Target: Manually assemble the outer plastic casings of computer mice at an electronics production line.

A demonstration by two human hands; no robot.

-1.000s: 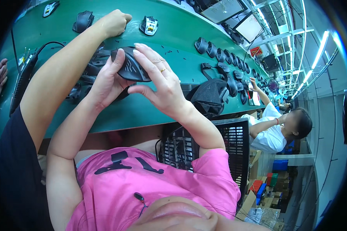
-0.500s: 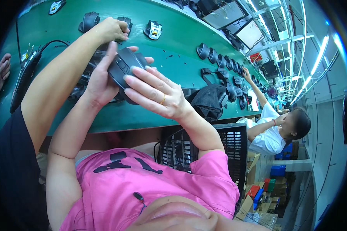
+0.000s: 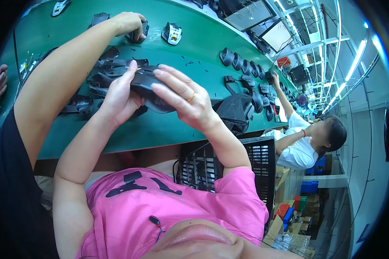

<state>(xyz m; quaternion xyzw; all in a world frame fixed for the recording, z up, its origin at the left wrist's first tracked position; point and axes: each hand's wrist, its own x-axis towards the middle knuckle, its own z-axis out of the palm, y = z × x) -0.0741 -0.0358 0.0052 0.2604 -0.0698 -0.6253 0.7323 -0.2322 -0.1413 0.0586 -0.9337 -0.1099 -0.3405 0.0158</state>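
Observation:
A black computer mouse shell (image 3: pixel 143 83) is held between my two hands, tilted, above the near part of the green bench. My left hand (image 3: pixel 122 95) grips its left end, thumb up along its edge. My right hand (image 3: pixel 186 96) is closed over its right side with the fingers pressed on top; a ring is on one finger. The fingertips on the underside are hidden. Just behind and left of my hands lies a pile of black shell parts (image 3: pixel 106 75).
A co-worker's arm (image 3: pixel 56 82) reaches in from the left, its hand on another black mouse (image 3: pixel 139 33). Open mice with white insides (image 3: pixel 173 33) stand on the bench (image 3: pixel 194 47). At right are a black mesh bag (image 3: pixel 234 113), a row of black shells (image 3: pixel 246 67) and a black crate (image 3: pixel 263 159).
Both my hands have turned the mouse shell, so its face tips away and a lower side shows. The co-worker's hand at left has shifted slightly up. The far co-worker's head has turned.

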